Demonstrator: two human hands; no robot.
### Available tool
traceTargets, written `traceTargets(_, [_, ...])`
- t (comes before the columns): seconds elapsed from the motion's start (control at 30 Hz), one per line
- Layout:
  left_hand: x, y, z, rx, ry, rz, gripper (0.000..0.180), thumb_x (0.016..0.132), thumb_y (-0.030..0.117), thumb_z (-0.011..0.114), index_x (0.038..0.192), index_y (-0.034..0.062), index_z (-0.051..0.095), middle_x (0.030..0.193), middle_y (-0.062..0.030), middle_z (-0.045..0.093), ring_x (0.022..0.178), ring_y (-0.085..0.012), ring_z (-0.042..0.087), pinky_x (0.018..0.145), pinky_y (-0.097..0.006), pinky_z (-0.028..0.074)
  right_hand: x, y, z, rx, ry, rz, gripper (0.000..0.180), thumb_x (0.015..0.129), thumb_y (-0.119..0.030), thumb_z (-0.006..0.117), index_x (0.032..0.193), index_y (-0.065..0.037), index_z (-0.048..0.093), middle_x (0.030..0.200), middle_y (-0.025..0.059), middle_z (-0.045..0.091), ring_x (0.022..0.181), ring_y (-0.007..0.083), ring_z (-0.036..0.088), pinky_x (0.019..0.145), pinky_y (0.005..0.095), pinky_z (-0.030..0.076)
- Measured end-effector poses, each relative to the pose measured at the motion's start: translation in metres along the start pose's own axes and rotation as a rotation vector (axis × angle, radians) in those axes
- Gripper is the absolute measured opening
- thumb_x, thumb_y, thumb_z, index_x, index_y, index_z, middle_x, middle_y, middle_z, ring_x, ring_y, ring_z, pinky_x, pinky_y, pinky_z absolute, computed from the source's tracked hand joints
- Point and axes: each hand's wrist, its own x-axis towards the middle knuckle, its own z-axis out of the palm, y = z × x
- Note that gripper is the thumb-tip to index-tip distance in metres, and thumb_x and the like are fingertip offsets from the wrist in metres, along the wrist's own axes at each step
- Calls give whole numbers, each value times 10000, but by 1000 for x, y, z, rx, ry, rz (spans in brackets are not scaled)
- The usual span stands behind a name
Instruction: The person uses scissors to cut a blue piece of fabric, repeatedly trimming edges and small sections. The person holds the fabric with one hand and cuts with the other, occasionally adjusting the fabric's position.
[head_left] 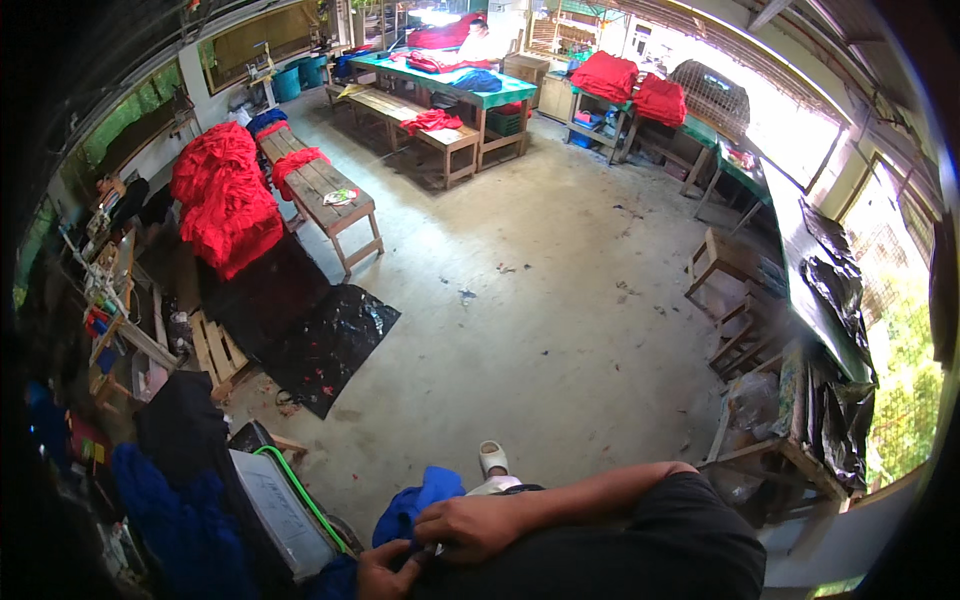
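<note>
Close to my body at the lower edge, both my hands are together and closed. My right hand (468,527) has its fingers curled, with a blue cloth (420,503) bunched beneath and beyond it. Touching its fingertips is my left hand (385,573), thumb and fingers pinched together. A small shiny piece (437,549) shows between the two hands, too small to name. Exactly what the left fingers grip is hidden. More blue fabric (335,580) lies just left of the left hand.
At my left are a pale box-like surface (285,515) with a green strip (305,500) and a dark blue cloth heap (185,525). Beyond lie a black sheet (340,345), a red cloth pile (225,200) and a wooden bench (325,195). Tables line the right wall; a person sits far back.
</note>
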Motion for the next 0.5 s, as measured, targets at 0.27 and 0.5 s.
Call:
traceTargets(0.27, [-6, -14, -12, 158, 212, 41, 311, 960, 230, 695, 1095, -48, 665, 1001, -98, 685, 907, -196, 612, 838, -322, 493, 0, -3, -48, 82, 76, 111, 133, 833, -65, 648, 859, 39, 571, 829, 209, 603, 783, 374, 608, 713, 451, 472])
traceTargets(0.5, [1, 47, -29, -356, 123, -87, 216, 957, 170, 668, 1030, -33, 675, 909, -50, 684, 819, -171, 613, 772, -314, 497, -28, 74, -109, -746, 311, 336, 355, 862, 35, 526, 1208, 7, 596, 1260, 277, 605, 1124, 392, 629, 918, 479, 499])
